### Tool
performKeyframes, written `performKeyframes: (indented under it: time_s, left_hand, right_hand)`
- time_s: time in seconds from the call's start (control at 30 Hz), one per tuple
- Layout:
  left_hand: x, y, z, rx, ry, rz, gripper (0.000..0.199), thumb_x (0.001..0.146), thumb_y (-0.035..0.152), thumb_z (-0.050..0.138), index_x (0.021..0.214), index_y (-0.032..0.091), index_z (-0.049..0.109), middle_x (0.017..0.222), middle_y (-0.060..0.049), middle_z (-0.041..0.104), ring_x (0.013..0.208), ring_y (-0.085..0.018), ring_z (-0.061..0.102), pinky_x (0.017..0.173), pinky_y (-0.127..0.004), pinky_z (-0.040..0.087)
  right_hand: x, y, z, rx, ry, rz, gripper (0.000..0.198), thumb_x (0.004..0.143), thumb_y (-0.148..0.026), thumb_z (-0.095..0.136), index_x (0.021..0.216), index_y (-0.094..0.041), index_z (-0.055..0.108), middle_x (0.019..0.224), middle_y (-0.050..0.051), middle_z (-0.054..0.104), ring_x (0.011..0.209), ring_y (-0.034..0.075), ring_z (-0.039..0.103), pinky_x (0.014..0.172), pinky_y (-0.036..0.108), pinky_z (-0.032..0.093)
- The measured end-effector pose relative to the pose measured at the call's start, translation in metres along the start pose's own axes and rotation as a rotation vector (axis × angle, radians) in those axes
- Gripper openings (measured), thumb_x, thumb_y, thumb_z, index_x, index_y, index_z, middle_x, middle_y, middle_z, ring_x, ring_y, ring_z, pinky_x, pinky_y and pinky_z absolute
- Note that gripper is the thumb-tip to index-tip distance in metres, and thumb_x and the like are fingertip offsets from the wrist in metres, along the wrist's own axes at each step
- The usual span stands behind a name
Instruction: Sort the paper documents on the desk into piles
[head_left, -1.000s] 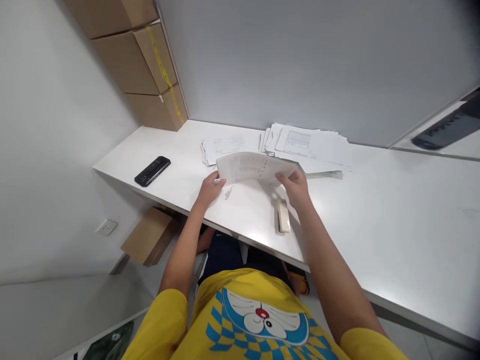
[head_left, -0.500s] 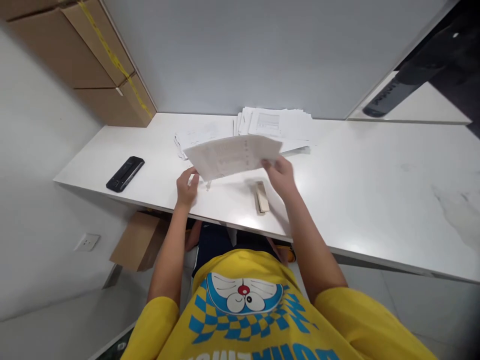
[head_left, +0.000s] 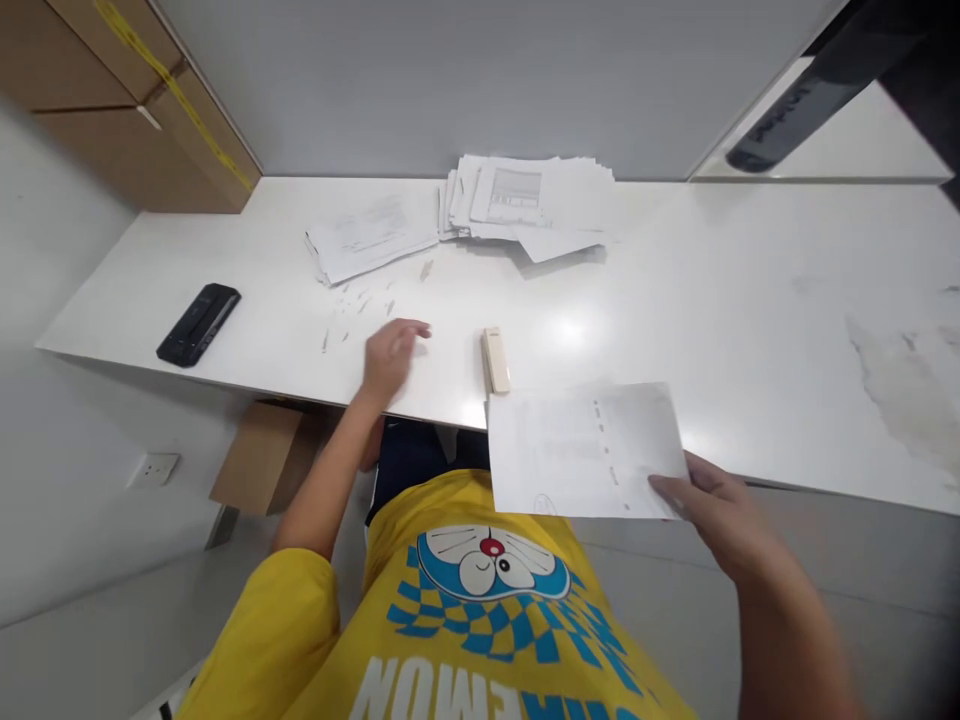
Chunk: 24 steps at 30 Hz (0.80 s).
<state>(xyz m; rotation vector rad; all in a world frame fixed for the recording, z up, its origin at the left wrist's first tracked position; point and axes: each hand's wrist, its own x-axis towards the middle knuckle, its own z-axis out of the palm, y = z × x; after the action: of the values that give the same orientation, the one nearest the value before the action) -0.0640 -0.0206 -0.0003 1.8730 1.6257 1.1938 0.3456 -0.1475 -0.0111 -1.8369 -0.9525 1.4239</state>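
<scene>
My right hand pinches the right edge of a printed paper sheet, thumb on top. The sheet lies nearly flat in the air past the table's front edge, partly above my shirt. A beige stapler rests on the table just beyond the sheet's upper left corner. To its left, my left hand hovers over the tabletop, loosely bent with fingers apart and nothing visible in it. A thin pile of papers lies beyond that hand, beside a thicker, uneven paper stack.
A black phone lies on the white table at the left. Cardboard boxes stand in the back left corner, against a grey panel. Another box is below the table. A dark cylindrical object is at the upper right.
The sheet has swung from over the table's middle to the right and toward me in my right hand. My left hand has come off it and shifted slightly right.
</scene>
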Motion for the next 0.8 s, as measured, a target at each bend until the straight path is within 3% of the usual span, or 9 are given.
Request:
performKeyframes:
  time_s: [0.1, 0.17, 0.27, 0.4, 0.57, 0.8]
  left_hand:
    - [-0.016, 0.031, 0.032, 0.035, -0.389, 0.329, 0.041, 0.102, 0.047, 0.04, 0.137, 0.033, 0.057, 0.145, -0.002, 0.059, 0.141, -0.023, 0.048, 0.116, -0.046, 0.042]
    - [-0.025, 0.046, 0.044, 0.086, -0.511, 0.473, 0.049, 0.102, 0.044, 0.041, 0.15, 0.034, 0.042, 0.158, 0.0, 0.044, 0.151, -0.023, 0.033, 0.122, -0.047, 0.034]
    - [-0.032, 0.054, 0.05, 0.192, -0.529, 0.521, 0.059, 0.103, 0.037, 0.041, 0.159, 0.031, 0.023, 0.164, -0.003, 0.033, 0.154, -0.025, 0.023, 0.125, -0.048, 0.028]
    - [-0.033, 0.052, 0.049, 0.276, -0.517, 0.484, 0.064, 0.104, 0.036, 0.039, 0.161, 0.03, 0.012, 0.165, -0.005, 0.029, 0.156, -0.025, 0.018, 0.126, -0.05, 0.027]
    - [-0.034, 0.05, 0.049, 0.319, -0.5, 0.489, 0.062, 0.104, 0.037, 0.04, 0.16, 0.025, 0.015, 0.165, -0.008, 0.031, 0.156, -0.024, 0.017, 0.126, -0.047, 0.028]
    - [-0.036, 0.053, 0.048, 0.349, -0.488, 0.491, 0.058, 0.106, 0.035, 0.035, 0.159, 0.019, 0.017, 0.163, -0.01, 0.035, 0.155, -0.025, 0.02, 0.125, -0.046, 0.03]
  right_hand:
    - [-0.005, -0.005, -0.004, 0.01, -0.012, 0.022, 0.034, 0.067, -0.043, 0.08, 0.097, -0.029, 0.075, 0.083, 0.002, 0.076, 0.078, 0.031, 0.071, 0.059, 0.039, 0.058]
    - [-0.008, -0.012, -0.003, 0.006, -0.041, 0.013, 0.035, 0.068, -0.045, 0.08, 0.098, -0.029, 0.075, 0.085, 0.003, 0.077, 0.077, 0.031, 0.071, 0.058, 0.039, 0.058]
    - [-0.012, -0.02, -0.001, 0.021, -0.08, 0.002, 0.042, 0.07, -0.048, 0.079, 0.106, -0.028, 0.074, 0.093, 0.005, 0.078, 0.081, 0.032, 0.072, 0.06, 0.04, 0.059]
    - [-0.013, -0.023, -0.001, 0.015, -0.17, 0.038, 0.051, 0.072, -0.05, 0.079, 0.117, -0.029, 0.071, 0.103, 0.007, 0.078, 0.093, 0.036, 0.073, 0.065, 0.043, 0.062]
    - [-0.01, -0.025, 0.0, -0.006, -0.155, 0.052, 0.058, 0.073, -0.053, 0.078, 0.124, -0.028, 0.067, 0.113, 0.009, 0.076, 0.104, 0.039, 0.071, 0.072, 0.047, 0.063]
    - [-0.004, -0.022, -0.009, 0.015, -0.18, 0.057, 0.058, 0.077, -0.052, 0.076, 0.129, -0.028, 0.065, 0.111, 0.007, 0.077, 0.093, 0.034, 0.074, 0.067, 0.039, 0.062]
